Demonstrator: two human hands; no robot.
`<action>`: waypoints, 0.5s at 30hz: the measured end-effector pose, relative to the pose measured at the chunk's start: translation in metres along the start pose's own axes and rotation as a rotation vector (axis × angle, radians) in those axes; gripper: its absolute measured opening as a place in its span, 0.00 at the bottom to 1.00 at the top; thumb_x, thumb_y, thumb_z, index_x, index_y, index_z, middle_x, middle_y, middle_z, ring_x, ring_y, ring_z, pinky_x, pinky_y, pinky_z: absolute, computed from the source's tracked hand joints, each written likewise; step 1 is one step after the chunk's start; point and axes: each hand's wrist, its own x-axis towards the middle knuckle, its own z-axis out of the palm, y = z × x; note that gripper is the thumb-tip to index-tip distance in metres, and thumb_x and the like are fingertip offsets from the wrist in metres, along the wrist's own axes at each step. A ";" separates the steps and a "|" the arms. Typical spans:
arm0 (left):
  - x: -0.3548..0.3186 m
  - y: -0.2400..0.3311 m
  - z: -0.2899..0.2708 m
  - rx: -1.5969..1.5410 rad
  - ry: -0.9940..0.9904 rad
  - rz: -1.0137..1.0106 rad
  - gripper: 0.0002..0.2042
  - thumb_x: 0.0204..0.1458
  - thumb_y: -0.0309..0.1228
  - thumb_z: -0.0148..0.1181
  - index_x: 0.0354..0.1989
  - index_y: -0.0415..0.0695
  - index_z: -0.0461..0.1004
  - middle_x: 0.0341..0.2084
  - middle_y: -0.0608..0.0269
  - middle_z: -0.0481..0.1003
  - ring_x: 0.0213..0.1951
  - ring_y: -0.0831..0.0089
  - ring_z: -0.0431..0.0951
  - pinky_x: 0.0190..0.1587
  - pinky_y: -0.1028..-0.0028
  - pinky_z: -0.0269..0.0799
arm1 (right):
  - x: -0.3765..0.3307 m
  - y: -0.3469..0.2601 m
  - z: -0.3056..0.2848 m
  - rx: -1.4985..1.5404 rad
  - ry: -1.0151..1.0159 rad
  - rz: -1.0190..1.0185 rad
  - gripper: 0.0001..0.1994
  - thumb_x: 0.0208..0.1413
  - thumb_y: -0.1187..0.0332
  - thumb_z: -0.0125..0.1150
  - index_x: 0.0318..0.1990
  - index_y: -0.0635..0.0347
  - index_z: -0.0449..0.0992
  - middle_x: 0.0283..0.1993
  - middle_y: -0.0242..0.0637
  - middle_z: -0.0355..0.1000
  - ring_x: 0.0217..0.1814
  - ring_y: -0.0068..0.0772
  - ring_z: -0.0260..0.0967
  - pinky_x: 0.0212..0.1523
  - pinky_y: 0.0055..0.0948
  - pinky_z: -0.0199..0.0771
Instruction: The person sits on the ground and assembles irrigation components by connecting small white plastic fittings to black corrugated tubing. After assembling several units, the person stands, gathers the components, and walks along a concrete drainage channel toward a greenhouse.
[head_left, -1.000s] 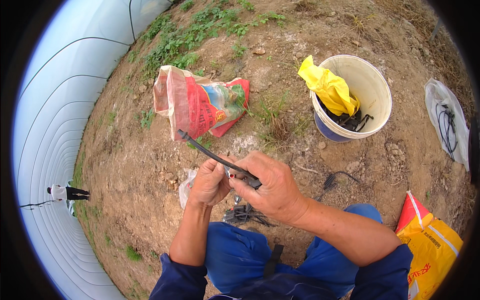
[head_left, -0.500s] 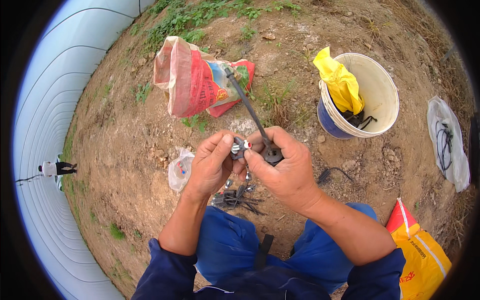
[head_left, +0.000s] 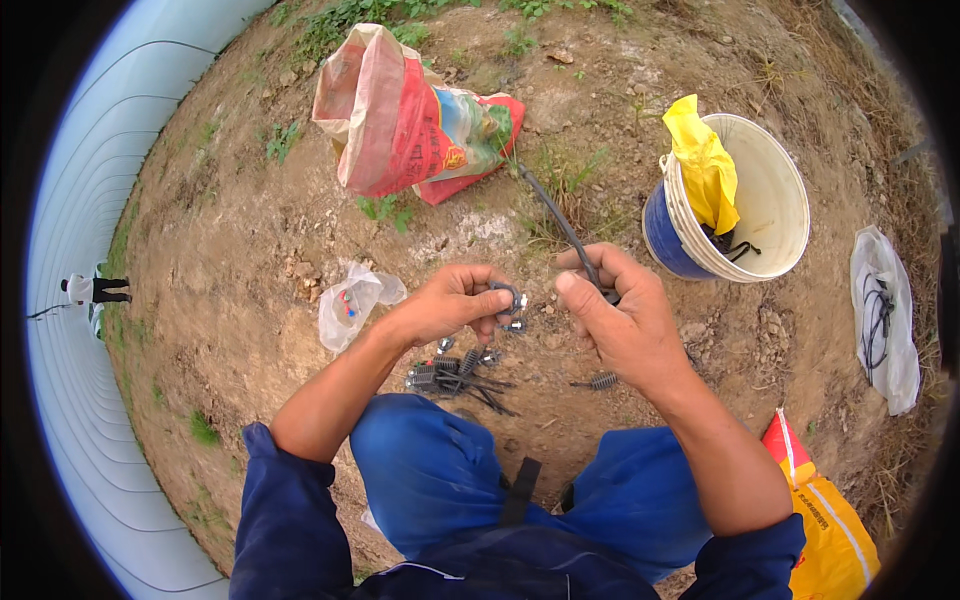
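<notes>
My left hand [head_left: 455,305] pinches a small dark fitting [head_left: 514,298] with a pale bit on its side; its exact kind is hard to make out. In my right hand [head_left: 635,325] is a thin black rod [head_left: 550,205], its upper end pointing away from me toward the sack. A dark piece at the rod's lower end is mostly covered by my fingers. The hands are apart. Below them on the soil lies a pile of black ribbed parts [head_left: 440,376] with thin tails and shiny metal pieces. One similar ribbed part [head_left: 602,381] lies by itself below my right hand.
A red and white woven sack [head_left: 395,140] stands ahead. To the right is a white bucket [head_left: 785,205] with a yellow bag [head_left: 705,170] in it. Clear bags [head_left: 350,318] [head_left: 900,340] lie both sides. A yellow-red bag [head_left: 830,530] sits near right; a person [head_left: 95,290] stands far left.
My hands have moved apart, the left with the small fitting, the right drawing the black rod off to the right. The whole view has shifted slightly.
</notes>
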 end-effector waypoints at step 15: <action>0.058 -0.256 0.030 0.858 -0.009 0.214 0.11 0.52 0.32 0.62 0.41 0.40 0.75 0.37 0.48 0.74 0.42 0.48 0.76 0.43 0.60 0.74 | -0.030 0.028 -0.027 -0.201 -0.017 0.296 0.11 0.59 0.66 0.61 0.42 0.66 0.75 0.29 0.25 0.68 0.32 0.14 0.62 0.33 0.20 0.64</action>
